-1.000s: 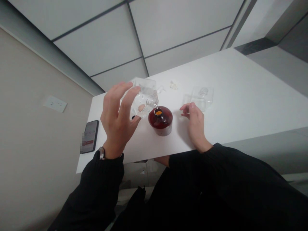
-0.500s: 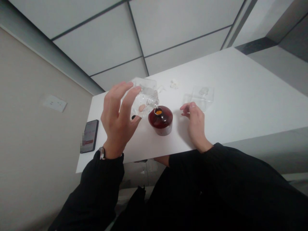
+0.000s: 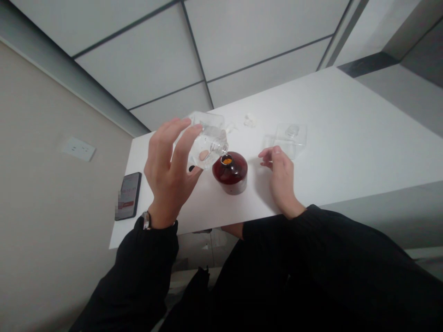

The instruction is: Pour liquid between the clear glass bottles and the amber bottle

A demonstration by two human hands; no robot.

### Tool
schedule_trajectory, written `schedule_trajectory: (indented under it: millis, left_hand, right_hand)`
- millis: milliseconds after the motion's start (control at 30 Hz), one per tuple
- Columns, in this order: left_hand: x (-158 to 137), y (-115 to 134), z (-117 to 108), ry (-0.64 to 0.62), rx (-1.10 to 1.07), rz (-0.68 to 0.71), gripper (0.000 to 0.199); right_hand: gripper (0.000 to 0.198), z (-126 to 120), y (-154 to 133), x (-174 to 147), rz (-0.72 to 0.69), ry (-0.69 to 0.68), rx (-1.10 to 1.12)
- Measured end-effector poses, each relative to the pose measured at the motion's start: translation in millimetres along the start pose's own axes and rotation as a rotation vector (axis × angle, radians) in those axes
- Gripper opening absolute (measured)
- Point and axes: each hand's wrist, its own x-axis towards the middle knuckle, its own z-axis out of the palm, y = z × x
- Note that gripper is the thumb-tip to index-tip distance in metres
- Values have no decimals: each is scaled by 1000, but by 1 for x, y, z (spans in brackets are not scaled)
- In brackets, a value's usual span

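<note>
- Holding a clear bottle [image 3: 211,133] in the left hand [image 3: 168,168], tilted well over, neck pointing right and downward; thumb and fingers clamped around the sides.
- Bringing the bottle's mouth right up to the open top of a dark red vessel [image 3: 231,174]; contact between the two rims impossible to tell from this angle.
- Locating the red vessel: upright on the white table [image 3: 363,133], between both hands, nearer the front edge, with orange visible inside the neck.
- Curling the right hand [image 3: 282,182] loosely beside the red vessel, apart from its wall, not clamped on anything visible (underside of the palm hidden from view).
- Listing surroundings: clear box-like pieces [image 3: 297,131] just beyond the right hand, small white scraps [image 3: 249,121] farther back, a phone [image 3: 128,198] at the table's left end, a watch [image 3: 147,220] on the left wrist.
- Judging the step in hand: most likely pouring from clear bottle into red vessel (any stream too fine to confirm).
- Weighing the next move: calling for a steady left wrist, a mouth centred over the opening and only gradual changes of tilt, with the right hand well placed for bracing the red vessel against a nudge.
</note>
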Motion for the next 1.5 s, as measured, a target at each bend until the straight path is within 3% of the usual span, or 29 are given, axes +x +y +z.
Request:
schedule_trajectory:
  millis: [600, 733, 967, 1133, 1333, 1500]
  left_hand:
    - [-1, -1, -1, -7, -29, 1, 49]
    - [-1, 2, -4, -36, -48, -57, 51]
    - [0, 5, -8, -104, -17, -110, 50]
    - [-2, 3, -6, -116, -100, -173, 44]
    - [-1, 3, -6, -53, -57, -76, 50]
    - [-8, -1, -4, -134, -54, -163, 51]
  right_hand:
    - [65, -1, -2, 2, -13, -1, -71]
    - [68, 0, -8, 0, 7, -64, -120]
    - [51, 5, -13, -1, 11, -97, -136]
    - [49, 6, -15, -1, 10, -108, -128]
    - [50, 6, -14, -1, 3, -101, -123]
    - [51, 5, -13, -1, 1, -104, -114]
